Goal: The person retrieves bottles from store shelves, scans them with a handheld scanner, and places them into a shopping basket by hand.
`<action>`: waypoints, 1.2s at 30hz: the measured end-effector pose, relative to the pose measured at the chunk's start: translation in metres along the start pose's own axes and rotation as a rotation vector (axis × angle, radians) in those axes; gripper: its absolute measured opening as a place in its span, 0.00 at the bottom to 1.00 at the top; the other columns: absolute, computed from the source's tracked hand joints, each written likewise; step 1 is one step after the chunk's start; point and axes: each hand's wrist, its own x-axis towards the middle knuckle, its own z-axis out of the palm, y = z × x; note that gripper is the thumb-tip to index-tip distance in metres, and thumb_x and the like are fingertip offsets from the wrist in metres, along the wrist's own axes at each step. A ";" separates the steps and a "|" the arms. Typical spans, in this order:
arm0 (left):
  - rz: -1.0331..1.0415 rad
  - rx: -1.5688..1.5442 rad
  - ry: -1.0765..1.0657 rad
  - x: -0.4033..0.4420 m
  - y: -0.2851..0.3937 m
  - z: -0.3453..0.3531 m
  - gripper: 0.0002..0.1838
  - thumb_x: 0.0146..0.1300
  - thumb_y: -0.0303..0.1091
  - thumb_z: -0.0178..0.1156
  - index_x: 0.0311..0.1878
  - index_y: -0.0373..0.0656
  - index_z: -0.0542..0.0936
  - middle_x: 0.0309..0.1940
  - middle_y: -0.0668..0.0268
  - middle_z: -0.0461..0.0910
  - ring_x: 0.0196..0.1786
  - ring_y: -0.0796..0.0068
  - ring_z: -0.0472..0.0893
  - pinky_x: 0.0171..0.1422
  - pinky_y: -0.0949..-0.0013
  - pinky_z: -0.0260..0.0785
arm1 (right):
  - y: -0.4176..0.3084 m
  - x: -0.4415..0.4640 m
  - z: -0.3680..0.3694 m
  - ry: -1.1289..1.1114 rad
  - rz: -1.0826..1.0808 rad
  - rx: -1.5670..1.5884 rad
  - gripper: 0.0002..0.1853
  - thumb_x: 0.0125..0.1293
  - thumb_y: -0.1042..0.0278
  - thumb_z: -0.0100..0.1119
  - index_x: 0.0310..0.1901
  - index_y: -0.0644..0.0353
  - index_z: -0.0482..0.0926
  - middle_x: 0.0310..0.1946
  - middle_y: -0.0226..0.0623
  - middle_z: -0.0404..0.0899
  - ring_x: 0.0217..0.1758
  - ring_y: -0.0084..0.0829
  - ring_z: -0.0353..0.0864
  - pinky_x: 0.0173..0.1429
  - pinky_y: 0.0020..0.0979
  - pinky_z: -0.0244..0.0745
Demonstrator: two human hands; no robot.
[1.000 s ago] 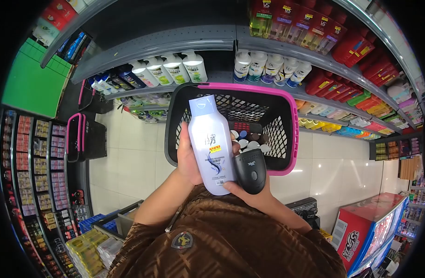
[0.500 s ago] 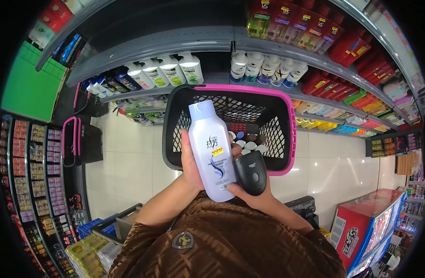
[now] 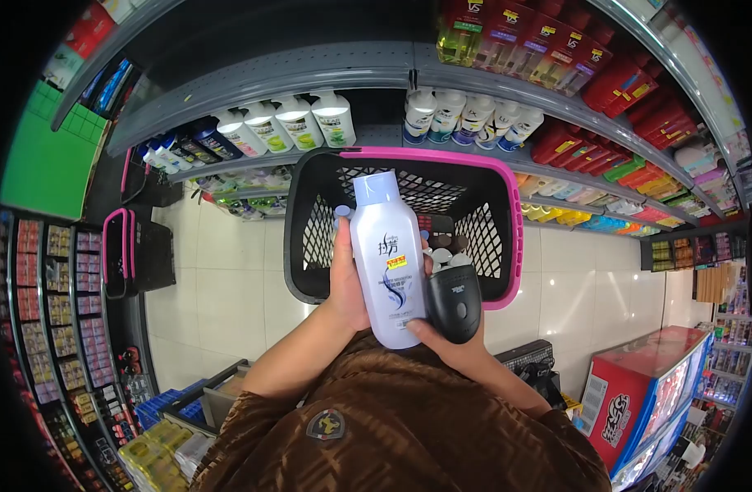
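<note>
A pale lavender shampoo bottle (image 3: 387,283) with a light blue cap and a yellow sticker stands nearly upright before my chest, its label towards me. My left hand (image 3: 347,283) is closed around its left side. In my right hand (image 3: 455,353) is a black palm-sized handheld device (image 3: 455,305) with an oval button, beside the bottle's right edge. The right thumb rests on the bottle's lower corner; the other right fingers are mostly hidden. Behind them is a black mesh shopping basket (image 3: 485,190) with a pink handle. Several bottles with white and brown caps (image 3: 448,243) lie inside.
Shelves ahead carry white pump bottles (image 3: 335,120), more white bottles (image 3: 474,121) and red bottles (image 3: 585,152). Another pink-handled basket (image 3: 152,256) stands on the tiled floor at left. A red and blue display case (image 3: 638,394) is at lower right.
The shampoo bottle and both hands have shifted slightly right, and the bottle is more upright. A light blue cap now shows left of the bottle. The view has shifted a little.
</note>
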 end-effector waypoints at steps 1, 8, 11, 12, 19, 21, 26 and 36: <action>-0.019 -0.015 -0.015 0.002 -0.001 -0.004 0.49 0.66 0.83 0.35 0.66 0.47 0.76 0.53 0.58 0.81 0.54 0.53 0.78 0.58 0.52 0.73 | -0.003 -0.001 0.001 -0.007 -0.010 -0.026 0.38 0.62 0.78 0.73 0.71 0.64 0.64 0.66 0.38 0.72 0.70 0.28 0.71 0.73 0.36 0.69; -0.105 -0.074 -0.022 0.014 0.001 -0.002 0.49 0.65 0.84 0.36 0.64 0.48 0.76 0.50 0.58 0.81 0.53 0.53 0.77 0.56 0.51 0.73 | 0.000 -0.001 0.005 0.050 0.037 0.027 0.36 0.61 0.78 0.73 0.68 0.63 0.65 0.61 0.38 0.74 0.65 0.27 0.75 0.67 0.36 0.74; -0.118 -0.097 -0.036 0.015 0.006 -0.001 0.49 0.65 0.84 0.36 0.64 0.48 0.76 0.50 0.59 0.81 0.52 0.53 0.76 0.56 0.51 0.73 | 0.005 0.004 0.009 0.053 -0.060 0.017 0.37 0.61 0.79 0.73 0.69 0.63 0.65 0.61 0.38 0.74 0.65 0.27 0.75 0.67 0.36 0.74; -0.126 -0.093 -0.035 0.014 0.008 -0.002 0.49 0.65 0.84 0.36 0.64 0.48 0.76 0.50 0.59 0.81 0.52 0.53 0.76 0.56 0.51 0.73 | 0.005 0.004 0.012 0.060 -0.061 0.022 0.37 0.61 0.79 0.73 0.69 0.63 0.65 0.61 0.38 0.74 0.65 0.27 0.75 0.67 0.36 0.74; -0.153 -0.022 -0.025 0.016 0.022 0.001 0.49 0.65 0.84 0.35 0.66 0.49 0.75 0.52 0.58 0.81 0.56 0.53 0.77 0.59 0.49 0.73 | -0.001 0.010 0.033 0.217 -0.098 0.107 0.34 0.60 0.76 0.76 0.65 0.68 0.70 0.58 0.40 0.78 0.61 0.27 0.79 0.63 0.33 0.76; -0.142 0.019 -0.007 0.017 0.025 0.003 0.50 0.65 0.84 0.35 0.67 0.49 0.74 0.52 0.57 0.81 0.57 0.53 0.77 0.59 0.50 0.73 | -0.005 0.013 0.034 0.222 -0.112 0.106 0.33 0.60 0.76 0.76 0.65 0.68 0.70 0.58 0.40 0.78 0.61 0.27 0.79 0.63 0.33 0.77; -0.177 0.004 -0.085 0.016 0.030 -0.002 0.50 0.65 0.84 0.34 0.68 0.48 0.73 0.50 0.57 0.81 0.55 0.53 0.78 0.60 0.51 0.72 | -0.001 0.012 0.034 0.162 -0.112 0.047 0.33 0.60 0.76 0.76 0.65 0.69 0.70 0.57 0.40 0.79 0.60 0.26 0.79 0.62 0.33 0.77; -0.136 0.048 -0.072 0.020 0.020 0.006 0.49 0.67 0.83 0.34 0.67 0.47 0.73 0.46 0.58 0.80 0.50 0.54 0.78 0.57 0.53 0.71 | 0.002 0.007 0.022 0.150 -0.107 0.037 0.33 0.60 0.74 0.77 0.64 0.68 0.70 0.54 0.38 0.79 0.57 0.25 0.80 0.59 0.32 0.78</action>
